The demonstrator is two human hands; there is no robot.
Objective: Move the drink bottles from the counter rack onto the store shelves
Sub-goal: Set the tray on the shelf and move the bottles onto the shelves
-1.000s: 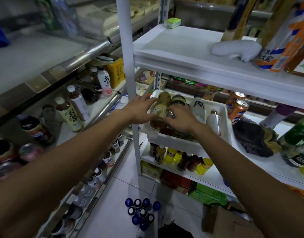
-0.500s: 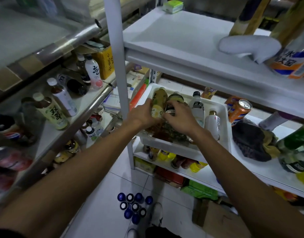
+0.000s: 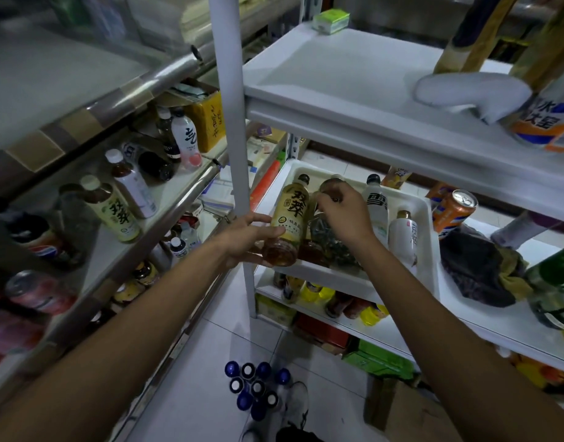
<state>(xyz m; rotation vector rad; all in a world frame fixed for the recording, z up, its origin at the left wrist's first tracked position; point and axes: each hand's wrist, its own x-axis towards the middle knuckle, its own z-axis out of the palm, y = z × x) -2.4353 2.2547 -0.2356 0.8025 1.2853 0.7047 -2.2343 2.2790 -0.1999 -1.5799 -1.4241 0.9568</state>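
From here, the tea bottle (image 3: pixel 290 215) lies in the tray (image 3: pixel 429 237), cap pointing away and base toward the person. The left hand (image 3: pixel 245 240) curls round that base and is the nearer one to the shelf (image 3: pixel 175 193) on the left. The right hand (image 3: pixel 344 215) pinches the top of the dark bottle (image 3: pixel 330 186) just beside it.

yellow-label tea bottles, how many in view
2: one tea bottle in the left hand at the white tray; a second tea bottle on the left shelf. Others may be hidden.

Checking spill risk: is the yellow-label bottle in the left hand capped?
Capped. A dark cap sits on the yellow-label bottle, which the left hand grips near its base.
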